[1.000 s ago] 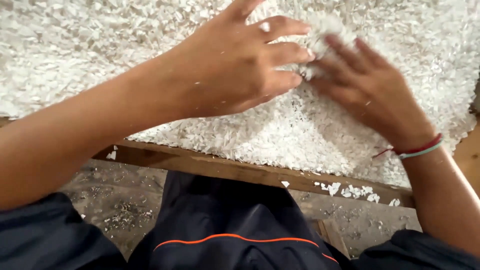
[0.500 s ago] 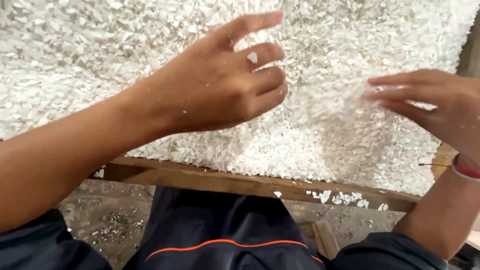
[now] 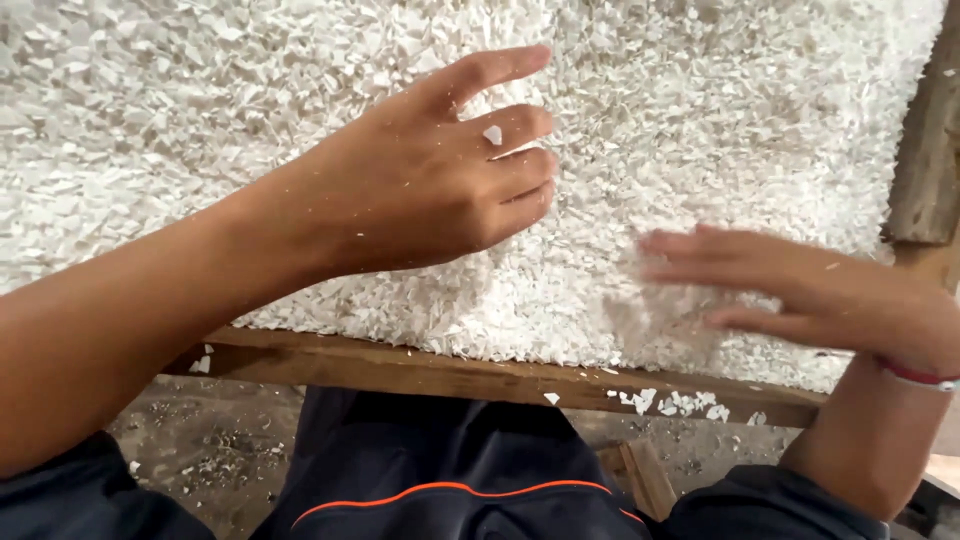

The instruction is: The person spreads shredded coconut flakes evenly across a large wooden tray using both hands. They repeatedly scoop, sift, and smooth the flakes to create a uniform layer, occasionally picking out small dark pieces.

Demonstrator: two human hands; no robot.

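A thick layer of small white chips [image 3: 700, 110] covers a wooden-framed tray [image 3: 420, 368] in front of me. My left hand [image 3: 430, 175] lies palm down on the chips near the middle, fingers spread a little and pointing right, with one white chip stuck to a finger. My right hand [image 3: 800, 290] is flat over the chips at the lower right, fingers pointing left and blurred by motion. A red and pale band sits on that wrist [image 3: 920, 378]. Neither hand holds anything.
The tray's wooden front rail runs across the lower part of the view, with a few loose chips [image 3: 680, 403] on it. A wooden post [image 3: 925, 150] bounds the right side. Below are my dark trousers with an orange stripe [image 3: 450, 490] and gritty ground [image 3: 200, 460].
The hands, close together a second ago, have drawn apart. My right hand slid right and down across the chips; my left hand stayed near the middle with its fingers straighter.
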